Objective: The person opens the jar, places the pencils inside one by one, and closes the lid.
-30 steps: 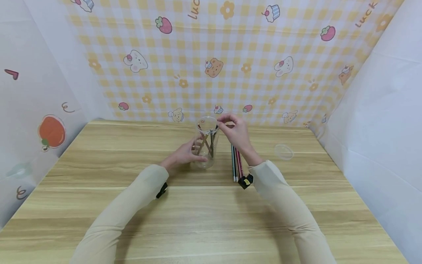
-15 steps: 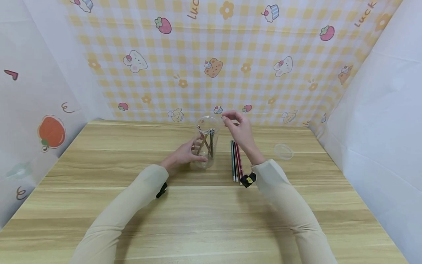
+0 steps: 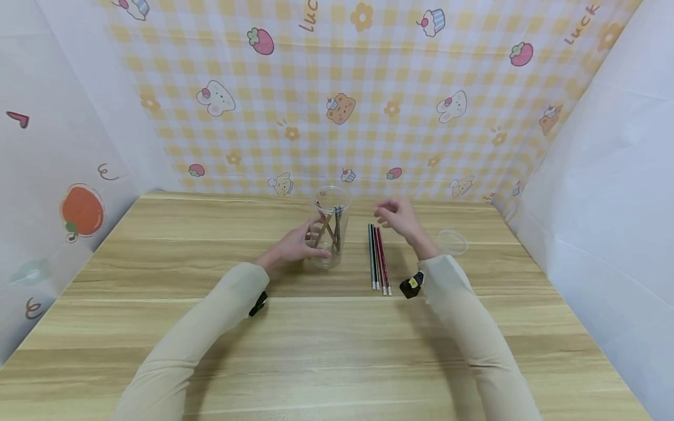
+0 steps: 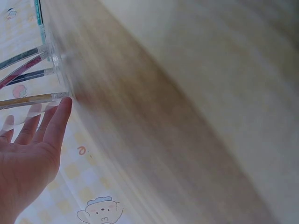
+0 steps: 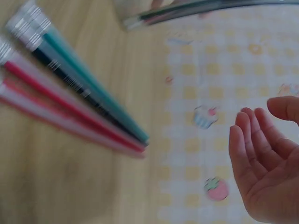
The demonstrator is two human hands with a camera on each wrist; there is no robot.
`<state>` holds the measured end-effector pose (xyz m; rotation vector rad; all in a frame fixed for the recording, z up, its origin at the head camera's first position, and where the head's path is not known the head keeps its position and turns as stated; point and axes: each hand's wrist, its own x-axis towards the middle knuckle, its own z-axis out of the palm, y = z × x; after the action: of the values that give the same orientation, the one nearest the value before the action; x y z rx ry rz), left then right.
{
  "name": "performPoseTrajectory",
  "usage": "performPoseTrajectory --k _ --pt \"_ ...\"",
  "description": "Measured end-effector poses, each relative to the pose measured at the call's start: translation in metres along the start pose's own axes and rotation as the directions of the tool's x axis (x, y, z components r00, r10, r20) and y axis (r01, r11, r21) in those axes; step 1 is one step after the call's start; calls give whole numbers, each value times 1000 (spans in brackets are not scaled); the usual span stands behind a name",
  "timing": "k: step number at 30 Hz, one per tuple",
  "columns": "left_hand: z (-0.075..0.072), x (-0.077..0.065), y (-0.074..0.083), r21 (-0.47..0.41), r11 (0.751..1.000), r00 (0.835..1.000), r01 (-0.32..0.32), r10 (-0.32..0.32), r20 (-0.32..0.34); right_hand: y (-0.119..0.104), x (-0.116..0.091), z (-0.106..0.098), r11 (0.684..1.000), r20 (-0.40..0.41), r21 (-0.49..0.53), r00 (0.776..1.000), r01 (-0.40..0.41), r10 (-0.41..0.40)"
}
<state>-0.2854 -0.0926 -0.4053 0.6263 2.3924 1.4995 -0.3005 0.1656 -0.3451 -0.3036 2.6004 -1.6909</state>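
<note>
In the head view my left hand (image 3: 292,243) grips a tall clear plastic cup (image 3: 326,261) low on its side, fingers behind and thumb across the front. Several pencils (image 3: 328,227) lean inside the upright cup. The left wrist view has my left fingers (image 4: 57,122) against the clear wall beside a yellow pencil (image 4: 32,100). Right of the cup, my right hand (image 3: 402,218) is raised over the table with loosely bent fingers and holds nothing. Below it lie several pencils (image 3: 377,257), side by side, eraser ends toward me; red, black and teal ones (image 5: 86,86) show in the right wrist view.
A round clear lid (image 3: 452,241) lies on the wooden table (image 3: 337,351), right of my right hand. Behind the table hangs a yellow checked cloth (image 3: 389,70) with cartoon prints. White sheets (image 3: 621,175) stand at both sides. Each wrist carries a small black camera (image 3: 412,285).
My right hand has let go of a dark pencil at the cup's rim and moved right and down, above the loose pencils. My left hand and the cup have stayed in place.
</note>
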Motion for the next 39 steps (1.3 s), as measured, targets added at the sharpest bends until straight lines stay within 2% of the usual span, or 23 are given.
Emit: performPoseTrajectory --k 4,15,23,28,31,34,35,39 --pt "0 0 1 4 1000 1000 9 -9 -6 22 -1 -3 994 60 -46 993 -102 105" --pt "1 0 1 7 1000 1000 13 -12 -9 56 0 0 954 58 -174 965 -242 256" --pt "0 -2 5 2 1000 1000 4 -4 5 69 3 3 937 40 -224 958 -267 282" --pt "0 2 0 -7 1000 1000 5 -5 3 68 3 2 937 57 -241 960 -253 274" --pt "-1 0 3 -20 1000 1000 5 -5 14 65 3 2 926 63 -280 958 -253 280" --pt "-3 -5 12 -37 999 1000 4 -3 31 63 3 3 905 48 -337 956 -258 290" --pt "-4 -6 16 -41 999 999 6 -5 34 62 3 3 888 35 -367 950 -276 310" --pt "-5 -12 27 -43 999 999 21 -19 42 60 3 4 826 31 -503 949 -256 314"
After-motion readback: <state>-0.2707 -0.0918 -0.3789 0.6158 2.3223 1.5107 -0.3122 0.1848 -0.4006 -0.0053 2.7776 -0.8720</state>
